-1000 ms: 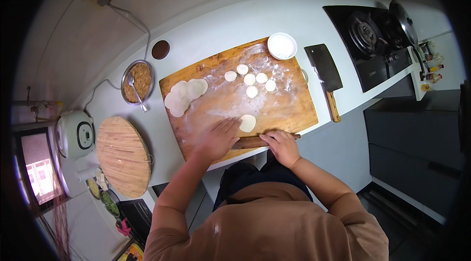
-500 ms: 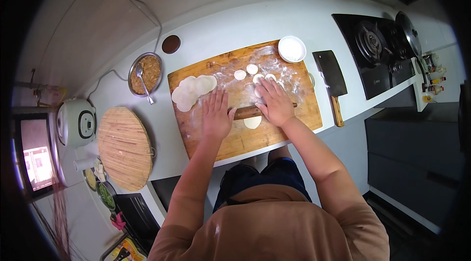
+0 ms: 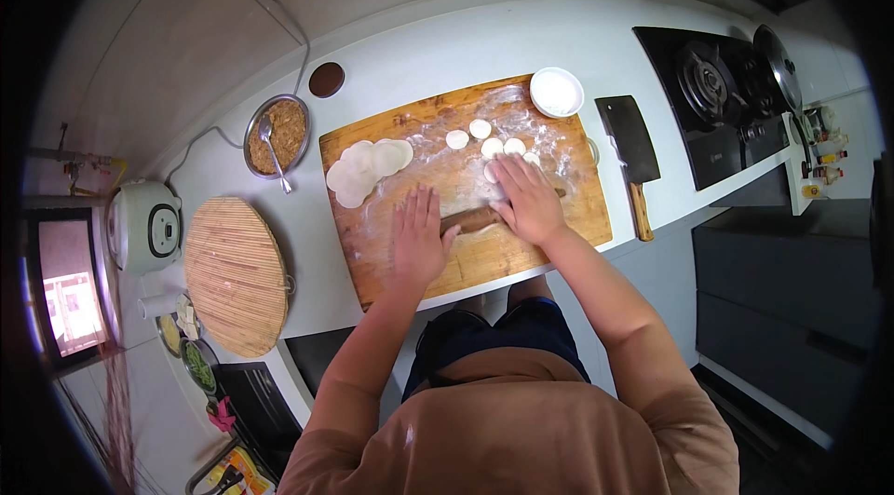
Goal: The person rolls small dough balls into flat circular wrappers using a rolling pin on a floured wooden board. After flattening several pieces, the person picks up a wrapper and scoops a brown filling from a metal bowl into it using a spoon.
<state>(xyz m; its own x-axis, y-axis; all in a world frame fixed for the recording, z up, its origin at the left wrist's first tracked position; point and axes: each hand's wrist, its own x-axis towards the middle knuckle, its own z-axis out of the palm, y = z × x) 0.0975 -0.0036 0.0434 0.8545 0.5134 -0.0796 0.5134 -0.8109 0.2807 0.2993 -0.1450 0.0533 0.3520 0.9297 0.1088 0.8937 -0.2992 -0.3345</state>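
A wooden cutting board [image 3: 391, 257] dusted with flour lies on the white counter. My left hand [image 3: 416, 239] and my right hand [image 3: 527, 199] both press flat, palms down, on a wooden rolling pin [image 3: 473, 218] in the board's middle. Any dough under the pin is hidden by my hands. A stack of rolled round wrappers [image 3: 366, 168] sits at the board's far left. Several small dough discs [image 3: 481, 130] lie at the far right of the board, just beyond my right hand.
A small white bowl of flour [image 3: 556, 91] sits at the board's far right corner. A cleaver [image 3: 629, 153] lies right of the board, a gas hob [image 3: 712, 85] beyond it. A metal bowl of filling with a spoon [image 3: 277, 133], a round bamboo tray [image 3: 235, 274] and a rice cooker [image 3: 143, 225] stand left.
Both hands have pushed the rolling pin away from the board's near edge toward its middle, and they now lie flat on it. The flattened dough disc seen earlier is now hidden.
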